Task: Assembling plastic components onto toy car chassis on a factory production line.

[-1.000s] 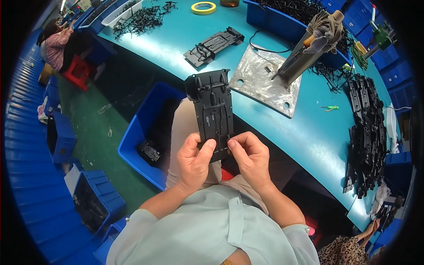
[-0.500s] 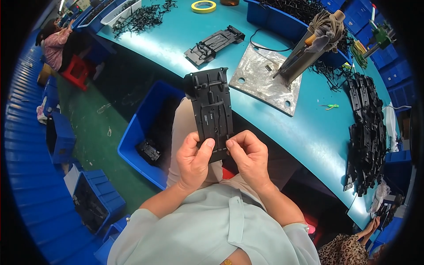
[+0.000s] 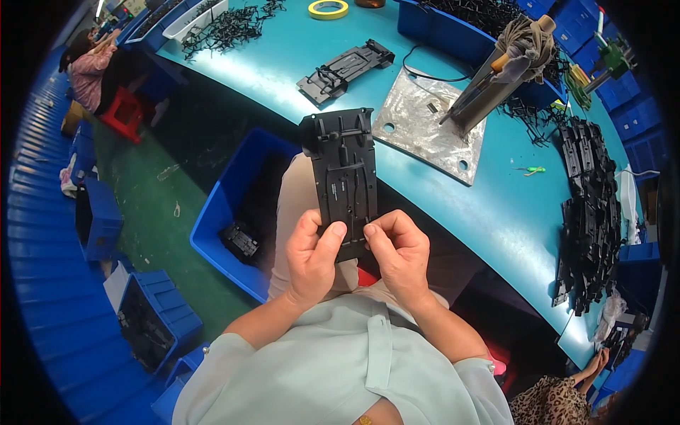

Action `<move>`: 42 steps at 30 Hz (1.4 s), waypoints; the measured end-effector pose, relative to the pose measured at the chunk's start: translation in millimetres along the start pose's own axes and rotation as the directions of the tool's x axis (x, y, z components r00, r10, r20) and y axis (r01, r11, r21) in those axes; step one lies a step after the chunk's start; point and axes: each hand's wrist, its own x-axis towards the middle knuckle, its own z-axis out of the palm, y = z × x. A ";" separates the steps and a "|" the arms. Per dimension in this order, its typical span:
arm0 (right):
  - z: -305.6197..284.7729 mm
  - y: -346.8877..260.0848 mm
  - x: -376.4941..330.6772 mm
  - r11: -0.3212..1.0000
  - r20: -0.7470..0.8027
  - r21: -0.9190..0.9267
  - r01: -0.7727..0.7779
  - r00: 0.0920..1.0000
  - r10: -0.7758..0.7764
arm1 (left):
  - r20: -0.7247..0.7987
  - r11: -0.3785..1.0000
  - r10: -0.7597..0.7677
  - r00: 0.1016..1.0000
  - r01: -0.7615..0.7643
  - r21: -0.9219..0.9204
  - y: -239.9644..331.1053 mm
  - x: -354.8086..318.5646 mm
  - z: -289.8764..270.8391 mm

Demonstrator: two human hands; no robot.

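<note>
A broad, smooth teal worktop (image 3: 283, 64) curves across the upper half of the frame. At lower left, a deep blue plastic bin (image 3: 234, 212) sits on the green floor with a small black part lying inside. Along the right edge of the worktop runs a long, ragged stack of flat black plastic plates (image 3: 591, 212). Near upper centre lies a dull, crinkled grey metal sheet (image 3: 428, 127) with round holes, and a cloth-wrapped tool stand (image 3: 496, 71) leans up from it. A second black ribbed plastic plate (image 3: 343, 69) lies flat at upper centre, with a yellow tape ring (image 3: 328, 9) above it at the top edge.

At frame centre, over the person's lap, a long rectangular black moulded plastic panel (image 3: 346, 177) with raised ribs and clips is held upright. The left hand (image 3: 312, 258) pinches its lower end, thumb pressed on the face; the right hand (image 3: 400, 255) holds the same end in a narrow grip, fingertips curled on the edge.
</note>
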 end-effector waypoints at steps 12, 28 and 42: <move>10.8 -1.5 -2.4 0.961 -0.034 -0.213 0.175 0.982 -0.186 | -0.076 0.954 -0.217 0.973 0.195 -0.228 7.4 8.4 4.4; 15.3 -4.0 4.3 0.983 0.026 -0.151 0.108 0.994 -0.105 | -0.128 0.996 -0.072 0.989 0.065 -0.059 15.2 17.2 0.7; 8.4 1.4 -21.4 0.952 -0.031 0.280 0.120 0.993 -0.116 | 0.648 0.146 0.514 0.562 -0.802 0.580 26.1 38.5 7.4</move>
